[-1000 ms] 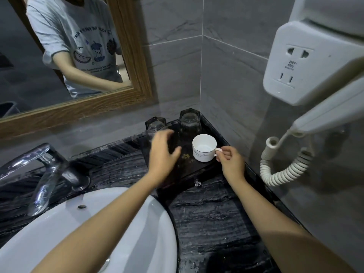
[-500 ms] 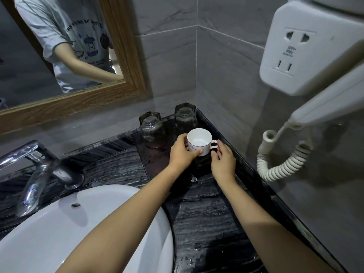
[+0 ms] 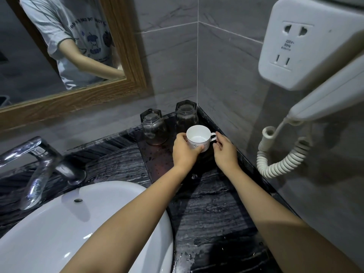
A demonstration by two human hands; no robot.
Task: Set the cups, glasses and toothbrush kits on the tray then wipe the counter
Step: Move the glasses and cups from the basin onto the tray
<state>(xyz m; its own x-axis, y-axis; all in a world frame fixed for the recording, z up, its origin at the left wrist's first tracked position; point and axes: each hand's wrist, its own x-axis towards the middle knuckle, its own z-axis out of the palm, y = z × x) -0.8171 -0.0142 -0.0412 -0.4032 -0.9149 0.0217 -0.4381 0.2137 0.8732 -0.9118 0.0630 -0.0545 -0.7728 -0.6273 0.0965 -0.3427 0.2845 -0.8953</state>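
A white cup (image 3: 198, 135) with a handle on its right stands on the dark tray (image 3: 157, 156) in the counter's back right corner. My left hand (image 3: 185, 152) grips the cup's body from the left and front. My right hand (image 3: 224, 152) lies just right of it, its fingertips touching the handle. Behind the cup two clear glasses stand upside down on the tray, one to the left (image 3: 152, 127) and one in the corner (image 3: 186, 115). No toothbrush kits are in view.
The black marble counter (image 3: 206, 209) is wet with droplets. A white basin (image 3: 59, 229) and a chrome tap (image 3: 39, 160) fill the left. On the right wall hangs a hair dryer (image 3: 325, 99) with a coiled cord (image 3: 281, 160). A wood-framed mirror (image 3: 126, 56) hangs behind.
My left hand has moved right from the left glass and taken hold of the cup. My right hand has eased from pinching the handle to touching it.
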